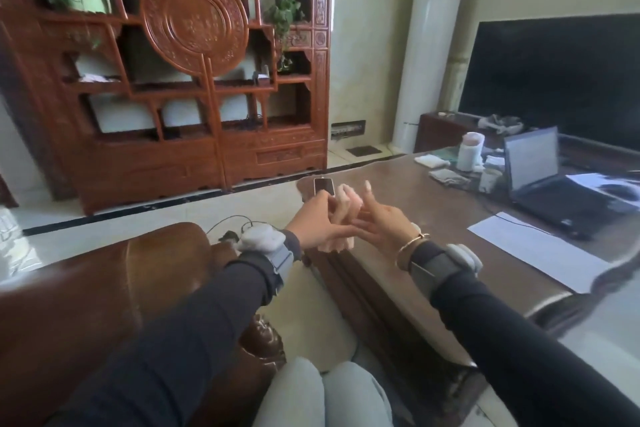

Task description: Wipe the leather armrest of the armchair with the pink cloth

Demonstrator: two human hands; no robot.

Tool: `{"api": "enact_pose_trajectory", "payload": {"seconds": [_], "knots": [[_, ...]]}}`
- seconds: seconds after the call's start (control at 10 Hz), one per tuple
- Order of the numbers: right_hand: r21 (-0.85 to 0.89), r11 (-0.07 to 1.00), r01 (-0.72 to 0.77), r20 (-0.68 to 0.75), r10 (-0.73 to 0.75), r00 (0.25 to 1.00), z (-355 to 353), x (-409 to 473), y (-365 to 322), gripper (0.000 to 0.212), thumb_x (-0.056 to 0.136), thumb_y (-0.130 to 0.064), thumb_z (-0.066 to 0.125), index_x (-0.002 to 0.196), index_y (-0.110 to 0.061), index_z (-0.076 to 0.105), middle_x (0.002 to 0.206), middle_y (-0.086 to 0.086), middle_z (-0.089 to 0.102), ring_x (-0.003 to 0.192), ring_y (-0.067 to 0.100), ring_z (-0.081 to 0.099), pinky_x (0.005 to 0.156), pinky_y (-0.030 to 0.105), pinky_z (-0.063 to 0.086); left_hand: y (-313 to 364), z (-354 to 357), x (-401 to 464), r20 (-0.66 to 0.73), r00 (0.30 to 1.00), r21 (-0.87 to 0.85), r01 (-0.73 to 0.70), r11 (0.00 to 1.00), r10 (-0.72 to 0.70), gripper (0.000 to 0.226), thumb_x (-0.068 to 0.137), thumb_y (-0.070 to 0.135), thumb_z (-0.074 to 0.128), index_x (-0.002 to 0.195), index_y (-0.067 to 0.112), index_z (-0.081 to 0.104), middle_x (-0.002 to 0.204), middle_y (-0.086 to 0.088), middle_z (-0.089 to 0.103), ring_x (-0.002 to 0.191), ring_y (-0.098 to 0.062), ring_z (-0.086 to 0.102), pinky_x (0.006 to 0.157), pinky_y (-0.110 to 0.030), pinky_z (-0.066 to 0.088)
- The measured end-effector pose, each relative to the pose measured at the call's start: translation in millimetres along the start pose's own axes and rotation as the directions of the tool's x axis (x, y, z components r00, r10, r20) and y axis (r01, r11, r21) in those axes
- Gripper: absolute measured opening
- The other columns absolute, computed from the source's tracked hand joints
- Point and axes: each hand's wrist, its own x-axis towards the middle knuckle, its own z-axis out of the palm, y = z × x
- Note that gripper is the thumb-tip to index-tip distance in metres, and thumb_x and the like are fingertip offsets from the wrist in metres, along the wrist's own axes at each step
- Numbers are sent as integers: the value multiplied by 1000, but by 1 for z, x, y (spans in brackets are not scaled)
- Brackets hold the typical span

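Cloth [341,217] bunched between both hands, held in air above desk [433,218] edge, well off armrest [114,274]. Left hand [317,222] grip pinching cloth; right hand [384,222] fingers spread, touching it. Step: readying cloth, likely folding. Wiping not begun. Next: carry cloth left, down onto leather, press flat.

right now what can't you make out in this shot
- Pink cloth, head view: bunched between both hands, its shape is hidden.
- Leather armrest: near part covered by the left sleeve; wiped or not, blur hides it.
- Laptop screen: too blurred to read.
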Motion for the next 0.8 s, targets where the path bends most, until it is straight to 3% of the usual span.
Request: {"api": "enact_pose_trajectory", "payload": {"seconds": [0.1, 0.2, 0.3, 0.4, 0.5, 0.6, 0.7, 0.8], "knots": [[-53, 999, 6, -35, -8, 999, -11, 1, 2, 43, 86, -48, 61, 90, -6, 64, 81, 7, 67, 73, 9, 68, 71, 20, 57, -2, 10, 12, -85, 996, 33, -7, 999, 10, 37, 80, 37, 71, 92, 11, 49, 84, -1, 57, 77, -17, 55, 67, -31, 40], [-249, 964, 88, -109, -118, 987, -42, 1, 10, 28, 78, -29, 75, 92, -6, 67, 77, 3, 63, 71, 12, 62, 69, 22, 54, 2, 31, 30, -69, 995, -18, -68, 997, 67, 24, 84, 27, 67, 90, 4, 61, 89, -13, 68, 84, -27, 62, 76, -35, 46], [-356, 929, 104, -228, -194, 954, -76, 1, 18, 29, 71, -22, 81, 94, -10, 67, 77, -5, 64, 70, 6, 58, 64, 13, 50, 10, 54, 42, -46, 996, -167, -79, 983, 72, 15, 85, 18, 68, 82, 5, 63, 81, -8, 63, 75, -19, 54, 73, -31, 43], [-353, 935, 27, -290, -137, 947, -107, 2, 30, 20, 81, -14, 72, 98, -8, 64, 80, 0, 63, 65, 5, 53, 52, 9, 45, 18, 75, 54, 0, 1000, -414, 22, 910, -24, 21, 88, 13, 64, 104, 0, 65, 99, -15, 68, 90, -19, 58, 87, -35, 48], [-234, 971, -44, -337, -39, 941, -136, 1, 40, 24, 86, -19, 67, 104, -4, 62, 92, 10, 63, 71, 18, 59, 61, 30, 55, 28, 94, 63, 38, 997, -517, 75, 852, -65, 26, 92, 10, 57, 115, -2, 61, 107, -11, 65, 98, -20, 58, 91, -34, 46], [-229, 971, -63, -391, -32, 920, -157, -4, 40, 22, 88, -25, 65, 97, -4, 62, 86, 11, 64, 68, 22, 61, 59, 32, 57, 40, 112, 71, 41, 992, -490, 127, 863, -123, 28, 95, 14, 53, 118, -1, 56, 112, -12, 64, 105, -25, 59, 95, -34, 46], [-494, 828, -266, -464, 8, 886, -178, -9, 41, 38, 93, -30, 55, 102, 6, 63, 102, 25, 66, 79, 24, 56, 67, 30, 43, 43, 132, 77, 103, 978, -396, 208, 894, -182, 38, 96, 15, 49, 131, 1, 44, 107, -10, 60, 107, -25, 54, 90, -28, 39], [-633, 615, -470, -487, 155, 859, -189, -24, 44, 43, 95, -21, 51, 124, 11, 52, 128, 21, 57, 115, 34, 56, 89, 36, 44, 36, 140, 76, 172, 961, -227, 252, 941, -216, 23, 95, 20, 50, 117, 12, 47, 104, -8, 56, 103, -22, 51, 87, -28, 37]]}}
